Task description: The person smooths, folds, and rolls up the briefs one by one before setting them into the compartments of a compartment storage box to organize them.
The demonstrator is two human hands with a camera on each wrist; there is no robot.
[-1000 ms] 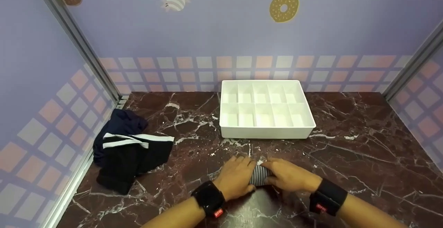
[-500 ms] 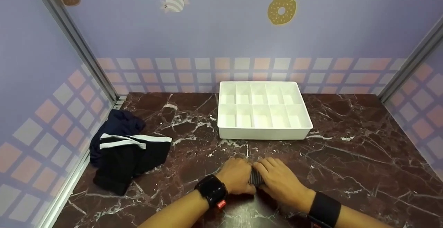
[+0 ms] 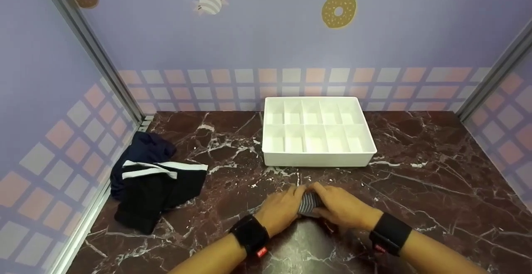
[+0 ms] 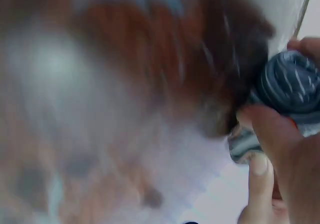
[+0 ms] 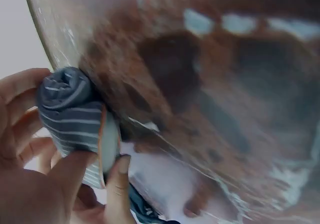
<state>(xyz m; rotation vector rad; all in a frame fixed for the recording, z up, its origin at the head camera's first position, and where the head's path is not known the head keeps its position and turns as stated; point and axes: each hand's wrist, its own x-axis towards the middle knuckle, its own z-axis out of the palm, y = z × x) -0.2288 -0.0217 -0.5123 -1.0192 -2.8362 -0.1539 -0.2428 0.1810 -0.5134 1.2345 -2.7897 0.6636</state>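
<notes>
A rolled grey garment with thin white stripes point(image 3: 310, 203) lies on the dark marble tabletop point(image 3: 436, 191), in front of the white tray. My left hand point(image 3: 282, 209) holds its left end and my right hand point(image 3: 341, 207) holds its right end, fingers curled round it. The left wrist view shows the roll point(image 4: 292, 84) pinched between thumb and fingers, and in the right wrist view the striped roll point(image 5: 67, 109) has its spiral end showing. Most of the roll is hidden by my hands in the head view.
A white tray point(image 3: 318, 159) with several empty compartments stands behind my hands. A pile of dark clothes with white bands point(image 3: 156, 178) lies at the left, against the wall. Patterned walls close the tabletop on three sides.
Both hands have shifted slightly away from me with the roll, towards the tray. More of the striped roll shows between them than half a second ago.
</notes>
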